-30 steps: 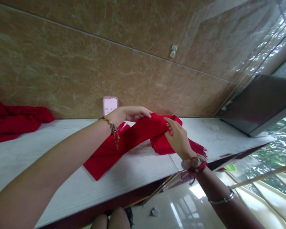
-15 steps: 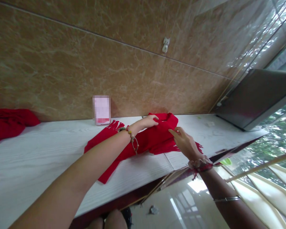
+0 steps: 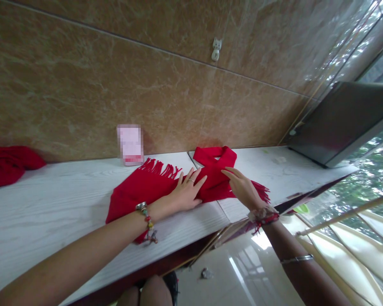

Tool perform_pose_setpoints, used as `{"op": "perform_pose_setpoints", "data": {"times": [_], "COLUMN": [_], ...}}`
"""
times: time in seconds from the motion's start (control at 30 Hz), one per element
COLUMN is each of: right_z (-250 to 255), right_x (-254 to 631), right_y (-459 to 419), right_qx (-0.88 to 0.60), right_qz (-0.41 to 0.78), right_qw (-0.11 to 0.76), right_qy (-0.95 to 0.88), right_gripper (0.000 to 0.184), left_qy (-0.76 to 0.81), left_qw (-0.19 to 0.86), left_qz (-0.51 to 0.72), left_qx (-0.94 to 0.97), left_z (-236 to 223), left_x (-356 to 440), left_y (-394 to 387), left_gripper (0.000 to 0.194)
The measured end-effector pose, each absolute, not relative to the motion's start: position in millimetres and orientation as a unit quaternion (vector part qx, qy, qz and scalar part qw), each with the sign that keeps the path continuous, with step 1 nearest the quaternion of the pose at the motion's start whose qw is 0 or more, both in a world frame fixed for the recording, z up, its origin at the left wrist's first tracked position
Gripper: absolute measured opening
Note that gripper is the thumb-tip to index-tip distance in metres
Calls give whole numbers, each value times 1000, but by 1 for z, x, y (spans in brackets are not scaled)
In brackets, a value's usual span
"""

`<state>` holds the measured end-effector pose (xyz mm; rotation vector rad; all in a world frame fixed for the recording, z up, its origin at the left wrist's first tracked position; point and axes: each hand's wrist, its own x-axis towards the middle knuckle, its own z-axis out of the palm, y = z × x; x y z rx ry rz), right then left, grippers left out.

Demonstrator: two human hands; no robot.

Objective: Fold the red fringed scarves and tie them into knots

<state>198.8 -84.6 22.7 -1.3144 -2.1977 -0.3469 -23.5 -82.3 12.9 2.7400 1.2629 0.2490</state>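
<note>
A red fringed scarf (image 3: 140, 189) lies folded on the white wood-grain table (image 3: 51, 212), its far end crossed over near the wall. My left hand (image 3: 187, 191) lies flat on the scarf's middle, fingers stretched out, a beaded bracelet on the wrist. My right hand (image 3: 241, 187) rests palm down on the folded part just to the right, fingers extended, next to the fringe at the table's edge. Neither hand grips the cloth.
A phone (image 3: 130, 144) leans against the brown marble wall behind the scarf. Another red cloth (image 3: 6, 163) lies at the far left of the table. A dark panel (image 3: 341, 119) stands at the right end; glossy floor lies below the table edge.
Both hands let go of the scarf's folded end and now lie flat on it. The left hand drew back toward me. The scarf now lies flattened on the table.
</note>
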Motion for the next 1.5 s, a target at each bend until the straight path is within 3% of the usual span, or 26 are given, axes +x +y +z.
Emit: {"op": "perform_pose_setpoints", "data": {"times": [0.33,0.53,0.63,1.0,1.33,1.5], "right_z": [15,-7,-7,2,14,-14], "right_x": [193,197,201,219,193,196], "right_y": [-86,-89,-93,-89,-92,-98], "right_qx": [-489,-498,-488,-423,-381,-452], "right_qz": [-159,-158,-163,-131,-182,-172], "right_qw": [358,331,330,261,440,419], "right_qy": [-779,-786,-792,-858,-793,-768], "right_gripper": [41,46,44,46,33,36], "left_qy": [408,355,360,372,384,382], "left_qw": [86,91,70,-49,-31,-21], "left_qz": [162,52,57,156,182,131], "left_qx": [894,929,929,914,905,914], "left_z": [25,18,16,2,14,6], "left_x": [-36,-33,-33,-17,-3,-3], "left_y": [-73,-89,-94,-85,-86,-83], "left_gripper": [80,78,76,41,50,57]}}
